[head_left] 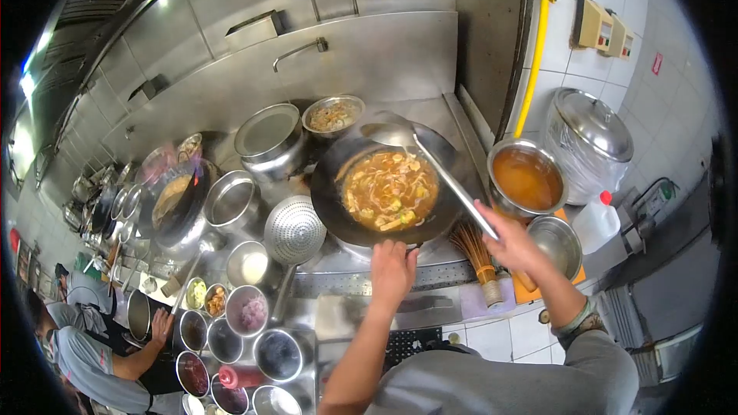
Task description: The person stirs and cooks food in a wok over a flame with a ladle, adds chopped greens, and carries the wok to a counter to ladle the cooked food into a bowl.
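Note:
My right hand point(509, 237) is closed round the end of a long-handled metal ladle point(453, 184). The ladle's bowl hovers over the far side of a large dark wok point(327, 211). Inside the wok, a brown-orange soupy stew point(390, 192) holds noodle-like strips and yellow and green pieces. At the near rim of the wok, my left hand point(392, 270) has its fingers curled over the edge, gripping it. A bamboo wok brush point(478, 261) lies just below my right hand.
A pot of orange-brown liquid point(526, 178) and a steel bowl point(555, 246) stand to the right. Left of the wok are a perforated skimmer point(294, 230), a lidded pot point(269, 134) and several ingredient bowls. A co-worker point(104, 361) works at far left. A faucet point(300, 52) juts from the back wall.

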Motion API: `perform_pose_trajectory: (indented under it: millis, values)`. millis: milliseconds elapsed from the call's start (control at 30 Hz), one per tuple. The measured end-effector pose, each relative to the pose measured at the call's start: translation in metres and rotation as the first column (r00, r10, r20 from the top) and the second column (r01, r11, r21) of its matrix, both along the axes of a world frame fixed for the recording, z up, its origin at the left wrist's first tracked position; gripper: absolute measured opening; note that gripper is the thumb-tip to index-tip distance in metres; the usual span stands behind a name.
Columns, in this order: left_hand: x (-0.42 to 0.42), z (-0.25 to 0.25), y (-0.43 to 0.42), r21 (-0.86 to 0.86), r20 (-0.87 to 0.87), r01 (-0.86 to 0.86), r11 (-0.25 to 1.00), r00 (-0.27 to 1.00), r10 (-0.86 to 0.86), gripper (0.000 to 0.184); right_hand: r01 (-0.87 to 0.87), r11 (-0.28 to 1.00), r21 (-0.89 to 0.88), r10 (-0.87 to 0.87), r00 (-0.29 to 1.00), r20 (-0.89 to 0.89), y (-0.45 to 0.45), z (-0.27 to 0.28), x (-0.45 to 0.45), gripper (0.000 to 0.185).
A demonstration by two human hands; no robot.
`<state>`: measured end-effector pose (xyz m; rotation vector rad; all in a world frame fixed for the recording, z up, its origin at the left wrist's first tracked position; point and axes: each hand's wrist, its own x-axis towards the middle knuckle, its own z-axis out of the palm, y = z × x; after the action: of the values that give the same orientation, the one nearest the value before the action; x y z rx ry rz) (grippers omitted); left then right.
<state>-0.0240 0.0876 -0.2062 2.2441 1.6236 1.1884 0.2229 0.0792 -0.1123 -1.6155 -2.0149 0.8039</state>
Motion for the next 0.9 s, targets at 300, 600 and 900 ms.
perform_pose_trajectory:
  millis: [300,600,900]
  values:
    - [-0.005,-0.007,0.018,0.004,0.03,0.026,1.0,0.999,-0.027,0.015,0.086,0.954,0.288,-0.029,0.98,-0.197,-0.032,-0.127,-0.032,0.07]
    - [0.0,-0.01,0.037,0.006,0.02,0.016,1.0,1.0,-0.016,0.015,0.252,0.921,0.298,-0.267,0.964,0.009,0.031,-0.076,0.023,0.072]
    - [0.001,-0.005,0.036,0.053,0.01,0.017,0.998,1.0,-0.018,0.018,0.193,0.934,0.302,-0.325,0.81,0.487,0.083,-0.049,0.163,0.073]
